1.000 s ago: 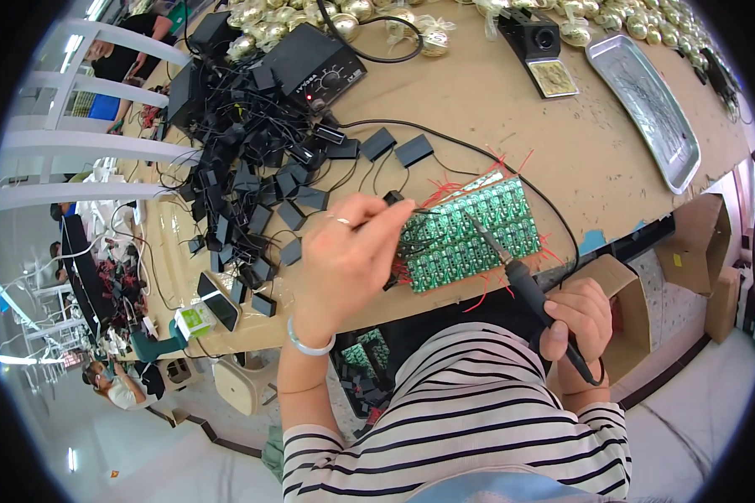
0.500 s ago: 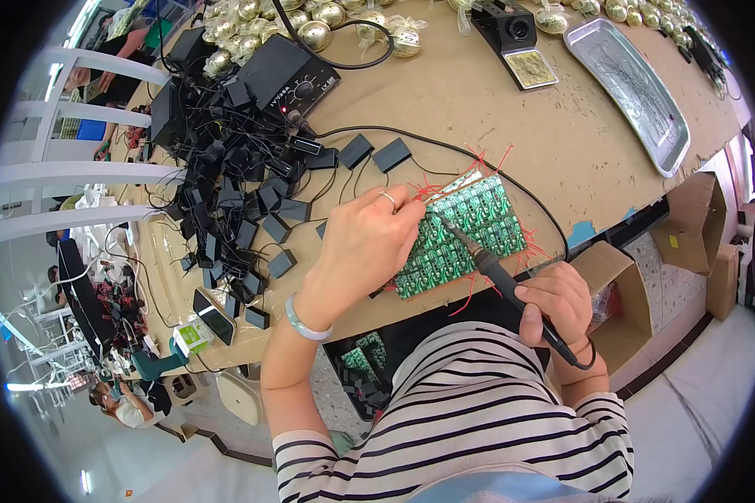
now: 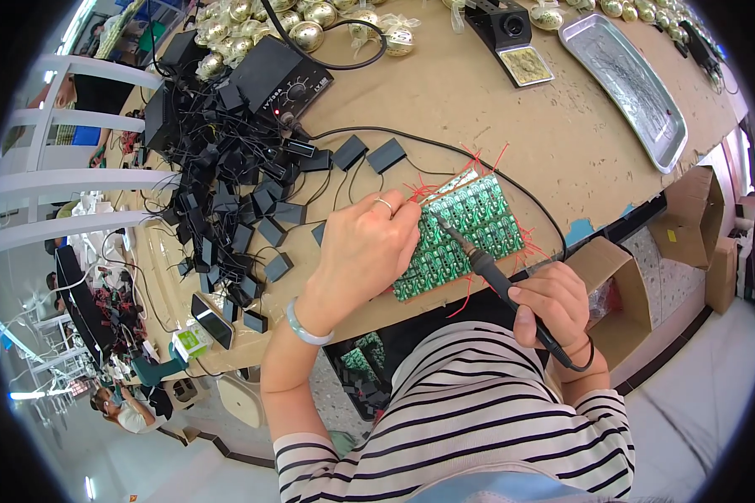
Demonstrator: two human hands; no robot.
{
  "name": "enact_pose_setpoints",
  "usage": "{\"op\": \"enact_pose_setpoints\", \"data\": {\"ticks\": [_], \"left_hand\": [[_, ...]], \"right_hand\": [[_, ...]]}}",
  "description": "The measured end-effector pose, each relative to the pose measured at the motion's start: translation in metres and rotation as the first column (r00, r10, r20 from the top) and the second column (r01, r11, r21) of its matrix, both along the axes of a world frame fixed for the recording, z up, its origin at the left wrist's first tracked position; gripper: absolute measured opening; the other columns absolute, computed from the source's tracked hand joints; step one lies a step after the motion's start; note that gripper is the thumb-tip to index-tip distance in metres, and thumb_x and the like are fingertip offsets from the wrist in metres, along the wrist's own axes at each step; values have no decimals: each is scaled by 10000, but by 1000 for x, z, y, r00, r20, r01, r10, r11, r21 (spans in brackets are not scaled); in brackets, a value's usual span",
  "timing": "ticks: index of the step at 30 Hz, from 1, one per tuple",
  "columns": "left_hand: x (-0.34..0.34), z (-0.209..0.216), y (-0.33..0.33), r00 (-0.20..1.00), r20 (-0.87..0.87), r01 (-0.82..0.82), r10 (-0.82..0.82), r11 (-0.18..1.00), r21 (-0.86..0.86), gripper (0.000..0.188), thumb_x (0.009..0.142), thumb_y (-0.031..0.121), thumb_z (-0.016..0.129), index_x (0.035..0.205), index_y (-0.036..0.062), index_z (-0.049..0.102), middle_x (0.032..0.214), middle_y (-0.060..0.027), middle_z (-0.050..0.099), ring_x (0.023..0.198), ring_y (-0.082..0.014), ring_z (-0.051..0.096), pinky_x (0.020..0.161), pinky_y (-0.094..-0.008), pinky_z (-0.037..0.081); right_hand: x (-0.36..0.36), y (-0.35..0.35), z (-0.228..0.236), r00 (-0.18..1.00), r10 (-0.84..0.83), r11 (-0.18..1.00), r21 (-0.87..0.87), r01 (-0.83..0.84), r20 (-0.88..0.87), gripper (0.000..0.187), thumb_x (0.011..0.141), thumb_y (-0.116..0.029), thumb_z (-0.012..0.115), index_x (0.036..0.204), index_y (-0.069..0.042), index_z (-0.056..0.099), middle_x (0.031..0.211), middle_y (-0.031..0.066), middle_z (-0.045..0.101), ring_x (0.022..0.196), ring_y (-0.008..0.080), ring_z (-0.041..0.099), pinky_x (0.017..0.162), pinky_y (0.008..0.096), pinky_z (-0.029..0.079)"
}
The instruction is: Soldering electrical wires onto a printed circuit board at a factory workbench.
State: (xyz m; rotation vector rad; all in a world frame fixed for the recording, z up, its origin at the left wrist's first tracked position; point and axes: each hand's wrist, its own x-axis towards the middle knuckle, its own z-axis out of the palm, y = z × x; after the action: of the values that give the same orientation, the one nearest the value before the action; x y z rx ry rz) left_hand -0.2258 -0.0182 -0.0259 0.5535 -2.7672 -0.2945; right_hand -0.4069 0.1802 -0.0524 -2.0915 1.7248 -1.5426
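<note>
A green circuit board panel [image 3: 470, 226] lies near the table's front edge, divided into many small boards, with red wires [image 3: 421, 191] sticking out around its edges. My right hand [image 3: 552, 306] grips a soldering iron [image 3: 499, 281] by its dark handle. The iron's tip points up-left and meets the panel near its upper left part, as far as I can see. Beside that tip, my left hand [image 3: 369, 243] is closed in a pinch at the panel's upper left corner. Whatever its fingertips hold is hidden.
Many small black boxes with thin leads [image 3: 264, 197] are heaped to the left. A black soldering station [image 3: 281, 80] stands behind them, its cable crossing the table. An iron stand [image 3: 512, 42], a metal tray [image 3: 625, 92] and gold balls [image 3: 306, 33] lie farther back; cardboard boxes [image 3: 612, 277] stand at right.
The whole view has shifted slightly. Both hands keep nearly the same pose, with the iron's tip still at the panel's upper left part.
</note>
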Motion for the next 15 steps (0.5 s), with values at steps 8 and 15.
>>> {"op": "enact_pose_setpoints", "data": {"ticks": [8,15], "left_hand": [[-3,-1,1,1000,-16,-2,2,1000,-4,59,788,67,723,826,88,682,751,-35,610,672,-226,652,552,-342,509],[-2,0,1,1000,12,-13,13,1000,-15,49,792,81,714,820,95,677,741,-31,597,673,-222,650,549,-337,504]], "right_hand": [[-4,0,2,998,33,999,-5,-33,-58,219,734,1,631,950,-4,669,829,76,670,642,230,621,585,330,511],[-9,18,3,1000,-27,999,-38,28,15,197,813,-29,616,1006,-17,654,845,83,669,661,242,638,597,350,523]]}}
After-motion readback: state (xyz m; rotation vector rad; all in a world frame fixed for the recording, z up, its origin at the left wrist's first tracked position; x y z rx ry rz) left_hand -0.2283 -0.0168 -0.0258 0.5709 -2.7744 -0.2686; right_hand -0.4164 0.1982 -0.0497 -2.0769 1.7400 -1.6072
